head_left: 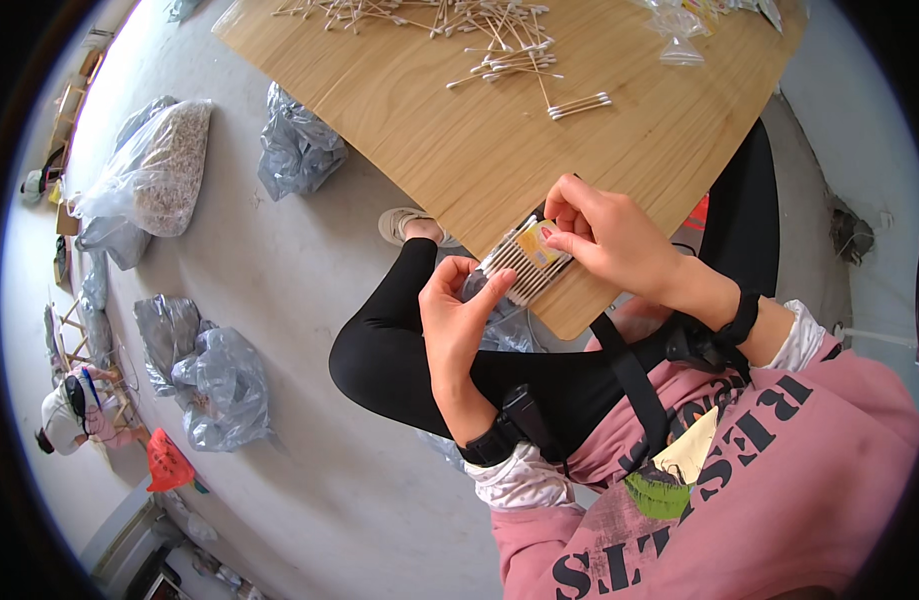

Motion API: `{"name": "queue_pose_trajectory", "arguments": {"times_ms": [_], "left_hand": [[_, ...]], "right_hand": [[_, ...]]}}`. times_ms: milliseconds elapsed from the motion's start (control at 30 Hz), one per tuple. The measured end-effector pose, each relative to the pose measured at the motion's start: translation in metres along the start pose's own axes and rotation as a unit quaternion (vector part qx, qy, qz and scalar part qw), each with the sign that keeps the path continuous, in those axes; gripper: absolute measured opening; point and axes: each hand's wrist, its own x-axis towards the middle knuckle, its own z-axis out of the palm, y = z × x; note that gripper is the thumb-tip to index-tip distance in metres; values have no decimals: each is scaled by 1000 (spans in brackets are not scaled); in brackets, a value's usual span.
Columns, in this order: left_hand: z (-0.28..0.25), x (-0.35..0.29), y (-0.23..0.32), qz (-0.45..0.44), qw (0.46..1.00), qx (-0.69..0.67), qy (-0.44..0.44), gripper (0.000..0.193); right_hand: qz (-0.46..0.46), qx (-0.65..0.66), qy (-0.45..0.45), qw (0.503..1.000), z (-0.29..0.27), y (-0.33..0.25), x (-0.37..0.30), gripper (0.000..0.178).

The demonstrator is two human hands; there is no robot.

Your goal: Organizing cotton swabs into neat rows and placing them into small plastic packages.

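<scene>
A flat clear pack of cotton swabs [515,270], with a yellow label [541,243] on it, is held over the near corner of the wooden table [419,130]. The swabs lie side by side in a row inside. My left hand [457,305] grips the pack's left end, thumb on top. At the other end, my right hand [601,228] has its fingers curled in, with the thumb by the yellow label. Farther up the tabletop lies a loose heap of cotton swabs [499,50], and a few swabs [579,106] lie together nearer to me.
Clear plastic packaging [674,30] lies at the table's far right. On the floor to the left are grey plastic bags [299,145], a large filled clear bag [169,165] and more bags [219,385]. Another person [69,415] is at the far left by a red bag [167,460].
</scene>
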Motion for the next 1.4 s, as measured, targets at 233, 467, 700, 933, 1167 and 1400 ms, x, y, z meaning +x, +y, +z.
{"name": "queue_pose_trajectory", "arguments": {"times_ms": [233, 467, 700, 933, 1167, 1400], "left_hand": [[0, -1, 1, -9, 1000, -1, -2, 29], [1, 0, -2, 12, 1000, -13, -4, 28], [2, 0, 0, 2, 1000, 8, 4, 29], [2, -2, 2, -4, 1000, 13, 11, 30], [8, -11, 3, 3, 999, 26, 27, 31], [35, -23, -23, 66, 970, -64, 223, 24]], "right_hand": [[7, 20, -18, 1000, 12, -5, 0, 19], [-45, -62, 25, 997, 23, -6, -4, 19], [-43, -85, 11, 995, 25, -7, -8, 17], [-137, -167, 42, 975, 19, -5, -14, 14], [-8, 141, 35, 989, 6, 9, -14, 35], [-4, 412, 12, 911, 32, 9, -8, 79]]}}
